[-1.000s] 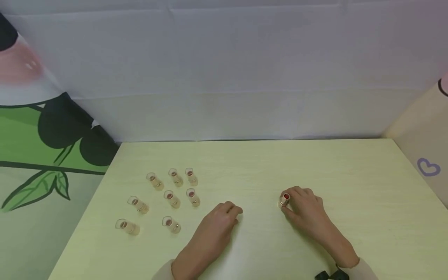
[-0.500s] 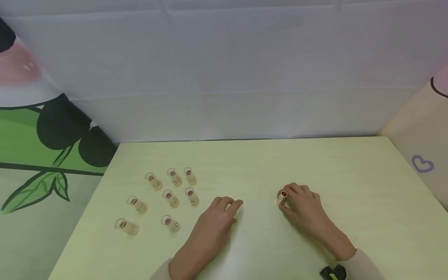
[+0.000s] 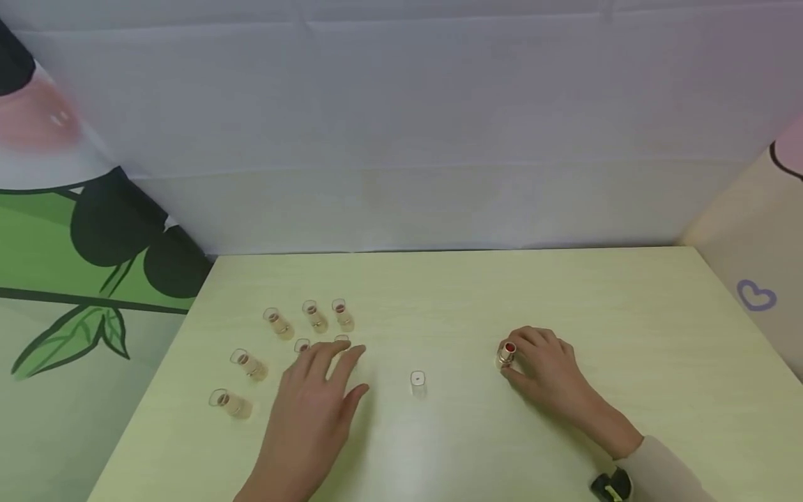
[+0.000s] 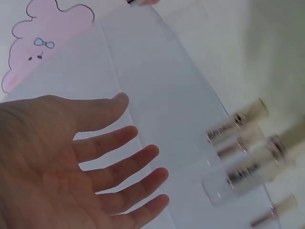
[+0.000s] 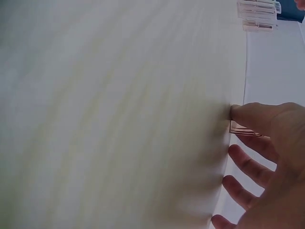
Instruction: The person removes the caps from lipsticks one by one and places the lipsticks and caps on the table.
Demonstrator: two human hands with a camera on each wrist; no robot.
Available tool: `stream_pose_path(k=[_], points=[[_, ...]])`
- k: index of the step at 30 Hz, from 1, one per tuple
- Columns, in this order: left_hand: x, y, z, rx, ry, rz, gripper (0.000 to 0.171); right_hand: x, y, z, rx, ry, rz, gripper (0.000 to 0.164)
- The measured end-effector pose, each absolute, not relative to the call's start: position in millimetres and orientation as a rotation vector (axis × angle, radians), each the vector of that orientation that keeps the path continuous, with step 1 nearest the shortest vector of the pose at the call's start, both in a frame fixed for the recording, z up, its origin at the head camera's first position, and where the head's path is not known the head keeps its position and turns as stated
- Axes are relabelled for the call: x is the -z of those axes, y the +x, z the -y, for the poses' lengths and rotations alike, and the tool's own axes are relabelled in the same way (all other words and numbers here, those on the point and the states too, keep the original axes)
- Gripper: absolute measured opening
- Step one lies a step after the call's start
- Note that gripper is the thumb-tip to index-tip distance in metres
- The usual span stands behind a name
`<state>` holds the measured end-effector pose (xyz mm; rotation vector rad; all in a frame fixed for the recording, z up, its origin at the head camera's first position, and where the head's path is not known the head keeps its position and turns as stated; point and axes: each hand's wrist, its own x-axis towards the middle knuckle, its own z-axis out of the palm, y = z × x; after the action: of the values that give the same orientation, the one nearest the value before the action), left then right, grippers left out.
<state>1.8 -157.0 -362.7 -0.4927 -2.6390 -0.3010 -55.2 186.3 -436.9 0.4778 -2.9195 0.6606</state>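
My right hand [image 3: 544, 369] pinches an uncapped lipstick [image 3: 506, 354] with a red tip, upright on the table, between thumb and fingers. In the right wrist view the thumb and fingers of that hand [image 5: 281, 152] hide most of the tube. A small clear cap [image 3: 418, 383] stands by itself on the table between my hands. With fingers spread, my left hand [image 3: 310, 411] hovers at the group of lipsticks under clear caps and holds nothing. In the left wrist view a blurred capped lipstick [image 4: 248, 169] lies beyond its fingertips. The hand covers some of the nearer lipsticks in the head view.
Capped lipsticks stand on the left of the pale table [image 3: 452, 293], among them a left front one [image 3: 233, 404], another behind it [image 3: 251, 365] and a back one [image 3: 315, 316]. A white cloth wall [image 3: 401, 139] rises behind the table; printed panels flank it.
My left hand has let go of the clear cap, now seen on the table, and moved left to the lipsticks with fingers spread. The right hand stays about the lipstick, nearly still.
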Motion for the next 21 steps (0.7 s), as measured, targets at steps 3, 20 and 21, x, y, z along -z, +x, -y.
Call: stream_pose_path(k=[3, 20, 21], points=[[364.8, 9.4, 171.1, 0.279, -0.385, 2.704, 0.057, 437.8, -56.1, -186.9, -0.671, 0.478, 2.917, 0.024], [394.0, 13.4, 197.1, 0.479, -0.269, 2.805, 0.036, 438.7, -56.3, -188.3, -0.718, 0.462, 2.898, 0.023], [394.2, 13.0, 197.5, 0.476, -0.27, 2.804, 0.036, 438.3, -56.7, -188.0, -0.721, 0.466, 2.898, 0.023]])
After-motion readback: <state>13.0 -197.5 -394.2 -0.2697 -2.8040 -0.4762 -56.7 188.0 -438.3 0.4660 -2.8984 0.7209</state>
